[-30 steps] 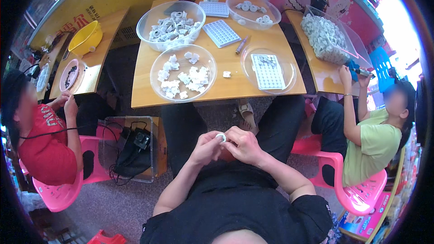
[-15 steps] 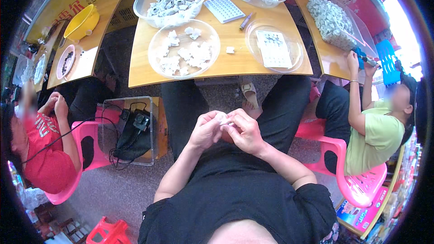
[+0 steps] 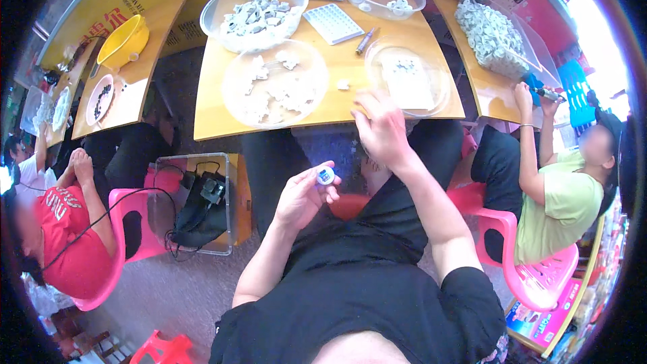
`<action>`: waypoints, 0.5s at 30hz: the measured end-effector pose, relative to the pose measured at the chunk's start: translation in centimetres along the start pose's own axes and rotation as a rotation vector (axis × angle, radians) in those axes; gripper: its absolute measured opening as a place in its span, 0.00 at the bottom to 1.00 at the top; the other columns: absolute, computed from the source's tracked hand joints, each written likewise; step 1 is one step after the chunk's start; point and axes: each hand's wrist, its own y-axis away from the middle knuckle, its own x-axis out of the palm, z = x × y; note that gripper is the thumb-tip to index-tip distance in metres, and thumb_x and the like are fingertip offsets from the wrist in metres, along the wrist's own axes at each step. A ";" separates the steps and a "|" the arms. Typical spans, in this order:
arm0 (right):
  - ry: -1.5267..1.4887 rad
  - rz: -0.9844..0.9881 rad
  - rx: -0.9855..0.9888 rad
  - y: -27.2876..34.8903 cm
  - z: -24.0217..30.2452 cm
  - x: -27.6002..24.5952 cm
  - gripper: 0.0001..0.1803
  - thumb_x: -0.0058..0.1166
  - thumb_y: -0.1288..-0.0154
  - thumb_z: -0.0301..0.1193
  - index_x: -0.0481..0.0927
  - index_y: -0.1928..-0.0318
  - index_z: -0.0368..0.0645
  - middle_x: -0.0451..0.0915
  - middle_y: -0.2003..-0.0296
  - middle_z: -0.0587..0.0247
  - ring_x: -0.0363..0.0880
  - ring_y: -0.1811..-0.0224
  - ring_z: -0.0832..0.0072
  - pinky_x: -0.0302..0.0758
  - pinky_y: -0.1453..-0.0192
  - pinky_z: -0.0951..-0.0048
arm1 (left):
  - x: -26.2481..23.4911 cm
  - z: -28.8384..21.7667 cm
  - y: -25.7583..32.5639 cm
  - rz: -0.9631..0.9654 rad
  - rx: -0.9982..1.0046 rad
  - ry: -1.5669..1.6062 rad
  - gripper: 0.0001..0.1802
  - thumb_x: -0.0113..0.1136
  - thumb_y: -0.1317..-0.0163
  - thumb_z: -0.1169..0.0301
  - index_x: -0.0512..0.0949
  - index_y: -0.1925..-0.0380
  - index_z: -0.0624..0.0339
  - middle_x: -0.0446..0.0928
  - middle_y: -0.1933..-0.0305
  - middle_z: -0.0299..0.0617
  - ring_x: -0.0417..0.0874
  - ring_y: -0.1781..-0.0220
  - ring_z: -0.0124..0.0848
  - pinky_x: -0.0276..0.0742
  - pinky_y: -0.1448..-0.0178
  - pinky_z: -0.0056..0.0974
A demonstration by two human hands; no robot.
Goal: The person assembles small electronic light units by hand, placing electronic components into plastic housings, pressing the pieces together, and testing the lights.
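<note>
Between the thumb and fingers of my left hand (image 3: 300, 201) is a small round white piece (image 3: 325, 175) with a blue centre, held above my lap. My right hand (image 3: 381, 127) is stretched forward at the table's front edge, fingers and thumb apart, with nothing visible in it. Just beyond its fingertips a small white part (image 3: 344, 85) lies on the table. To the left stands a shallow clear bowl (image 3: 232, 104) of white plastic parts. On the right, a clear dish (image 3: 441, 98) holds a white tray (image 3: 408, 91) with small pieces at its far end.
Farther back on the table (image 3: 209, 128) are a large clear bowl (image 3: 210, 23) of grey-white parts, a white grid tray (image 3: 335, 25), a purple pen-like tool (image 3: 366, 40) and another clear bowl (image 3: 419, 0). People in red (image 3: 71, 243) and yellow-green (image 3: 556, 209) sit on either side.
My hands were together over my lap, fingers on a small white piece. They have parted: the right has moved forward to the table, while the left keeps the round piece, its blue centre now visible.
</note>
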 end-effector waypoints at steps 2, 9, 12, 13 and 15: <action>0.079 0.079 0.001 -2.1 -1.6 1.1 0.09 0.55 0.44 0.22 0.79 0.61 0.36 0.77 0.62 0.48 0.75 0.53 0.53 0.71 0.49 0.59 | 0.8 -0.5 -0.1 -0.008 -0.021 -0.004 0.22 0.48 0.30 0.67 0.67 0.41 0.71 0.79 0.54 0.54 0.83 0.63 0.38 0.79 0.59 0.35; 0.337 0.134 -0.098 -3.4 -2.6 3.4 0.04 0.50 0.48 0.18 0.76 0.70 0.36 0.75 0.64 0.49 0.73 0.58 0.53 0.70 0.55 0.58 | 0.9 -1.5 1.1 0.029 0.012 0.088 0.20 0.50 0.30 0.66 0.70 0.44 0.68 0.79 0.53 0.54 0.83 0.65 0.37 0.80 0.64 0.34; 0.235 0.024 -0.124 -2.2 -3.4 3.9 0.04 0.51 0.50 0.17 0.76 0.72 0.37 0.75 0.69 0.55 0.75 0.63 0.60 0.72 0.56 0.64 | 1.1 -1.0 0.7 0.050 0.016 0.109 0.21 0.50 0.30 0.63 0.70 0.45 0.69 0.79 0.55 0.52 0.83 0.65 0.36 0.79 0.66 0.33; 0.232 0.024 -0.123 -1.8 -2.5 3.3 0.04 0.51 0.50 0.17 0.76 0.72 0.37 0.75 0.69 0.55 0.75 0.63 0.60 0.72 0.56 0.64 | 1.2 -0.9 0.9 0.038 0.029 0.114 0.22 0.51 0.30 0.61 0.70 0.46 0.69 0.79 0.56 0.51 0.83 0.65 0.35 0.78 0.66 0.32; -0.493 0.092 0.250 -0.1 -0.3 1.4 0.04 0.54 0.44 0.16 0.78 0.68 0.36 0.78 0.68 0.58 0.77 0.66 0.70 0.73 0.60 0.72 | 2.0 -1.0 1.0 -0.018 -0.006 0.135 0.22 0.51 0.30 0.61 0.71 0.46 0.69 0.79 0.57 0.50 0.83 0.65 0.35 0.78 0.66 0.32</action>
